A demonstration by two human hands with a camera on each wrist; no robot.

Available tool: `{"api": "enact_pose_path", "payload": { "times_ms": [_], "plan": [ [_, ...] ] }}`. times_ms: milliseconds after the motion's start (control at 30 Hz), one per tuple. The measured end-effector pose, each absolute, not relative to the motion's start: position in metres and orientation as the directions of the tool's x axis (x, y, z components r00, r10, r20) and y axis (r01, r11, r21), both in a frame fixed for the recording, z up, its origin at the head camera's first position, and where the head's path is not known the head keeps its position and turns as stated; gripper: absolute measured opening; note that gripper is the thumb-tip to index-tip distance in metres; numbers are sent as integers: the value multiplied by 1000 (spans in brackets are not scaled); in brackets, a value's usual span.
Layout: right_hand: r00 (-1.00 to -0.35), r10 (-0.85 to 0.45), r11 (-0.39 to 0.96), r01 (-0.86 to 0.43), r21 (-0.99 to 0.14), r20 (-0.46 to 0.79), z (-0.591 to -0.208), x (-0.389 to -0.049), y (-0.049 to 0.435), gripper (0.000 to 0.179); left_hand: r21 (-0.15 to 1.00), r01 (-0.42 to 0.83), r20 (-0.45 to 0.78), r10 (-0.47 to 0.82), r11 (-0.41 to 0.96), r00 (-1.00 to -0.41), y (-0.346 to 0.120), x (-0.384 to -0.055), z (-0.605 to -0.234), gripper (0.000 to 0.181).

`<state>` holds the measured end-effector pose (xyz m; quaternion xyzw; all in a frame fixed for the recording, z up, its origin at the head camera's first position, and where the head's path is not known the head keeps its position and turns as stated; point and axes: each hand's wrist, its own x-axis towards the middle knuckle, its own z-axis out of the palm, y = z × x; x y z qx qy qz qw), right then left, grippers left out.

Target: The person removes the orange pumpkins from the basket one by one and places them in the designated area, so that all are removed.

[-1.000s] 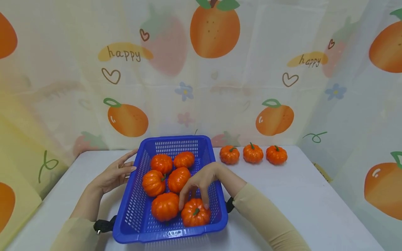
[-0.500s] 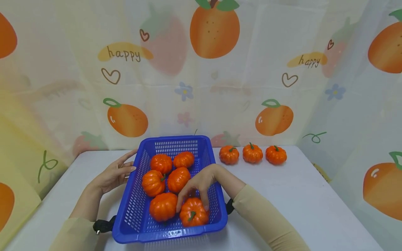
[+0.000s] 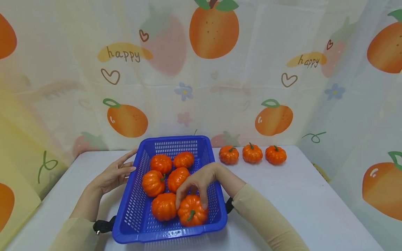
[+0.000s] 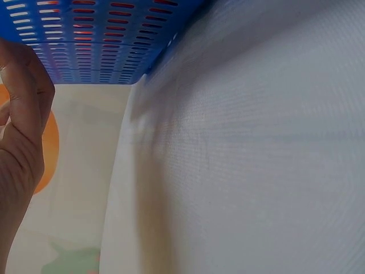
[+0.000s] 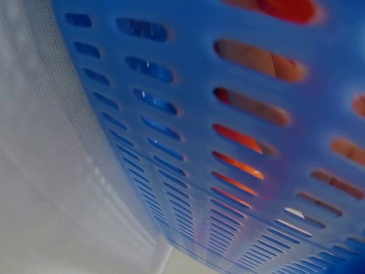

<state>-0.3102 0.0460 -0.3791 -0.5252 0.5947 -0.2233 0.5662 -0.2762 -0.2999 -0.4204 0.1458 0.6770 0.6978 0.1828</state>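
Nearest us is the near rim of the basket (image 3: 207, 228), which sits on the tabletop (image 3: 298, 195). In the basket's near right corner we see the front pumpkin (image 3: 193, 212), stem tipped towards us; the right hand (image 3: 199, 178) arches over the right rim and pinches it between thumb and fingers. Just left of it lies another pumpkin (image 3: 164, 207). The left hand (image 3: 113, 176), its fingers spread, touches the left rim from outside. Farther in, we count four more pumpkins (image 3: 153, 183), two by two. Beyond, right of the basket, three pumpkins (image 3: 252, 154) stand in a row near the tabletop's far edge. Behind hangs a fruit-print cloth (image 3: 201, 83).
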Motion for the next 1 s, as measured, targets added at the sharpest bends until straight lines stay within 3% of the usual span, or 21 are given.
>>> {"api": "enact_pose_path", "payload": {
  "times_ms": [333,700,1000],
  "plan": [
    [204,-908,304,-282,-910,-366,-377,-313,51,74,999,-46,-34,459,-16,-888,-300,-277,-421,79],
    [147,-955,206,-294,-933,-257,-371,-316,60,73,998,-55,-44,424,-14,-905,-297,-276,-422,76],
    [65,-987,131,-223,-966,-149,-372,-314,66,76,996,-61,-30,434,-58,-900,-297,-275,-424,76]
  ]
}}
